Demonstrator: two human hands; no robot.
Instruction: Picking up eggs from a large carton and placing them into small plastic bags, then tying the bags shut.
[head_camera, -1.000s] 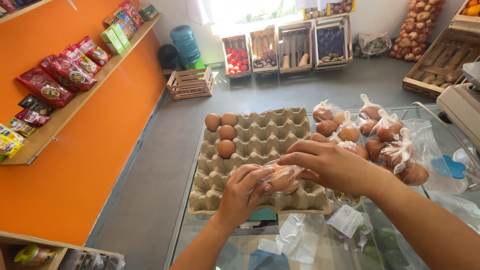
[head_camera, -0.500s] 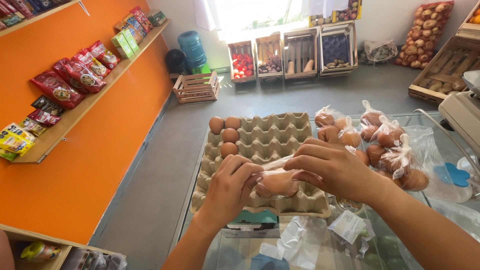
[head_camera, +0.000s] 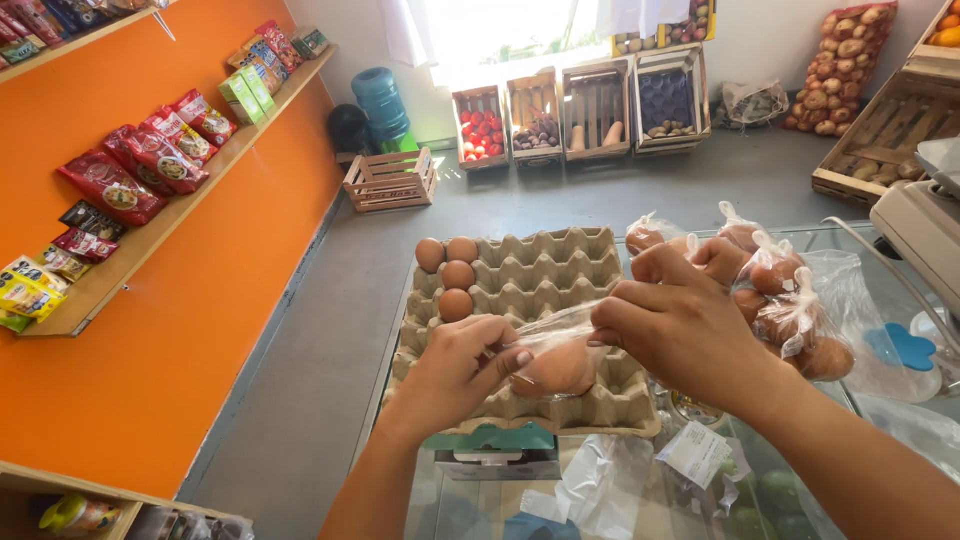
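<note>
Your left hand (head_camera: 455, 365) cups clear plastic bag (head_camera: 545, 350) with brown eggs (head_camera: 555, 370) inside, fingers curled under. Right hand (head_camera: 675, 325) pinches bag's neck shut. Bag hangs just above grey egg tray (head_camera: 560, 265) on glass table (head_camera: 850, 235). Risks as judged: squeeze too hard, shell cracks; thin film slips from pinch, eggs drop onto tray; elbow near tied egg bags (head_camera: 785, 300) at right, could nudge them off.

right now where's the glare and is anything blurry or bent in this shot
Head view: the window at the top is blown out white; the straight orange wall and shelves bow from wide-angle distortion; both hands, left hand and right hand, and the bagged egg are sharp.
</note>
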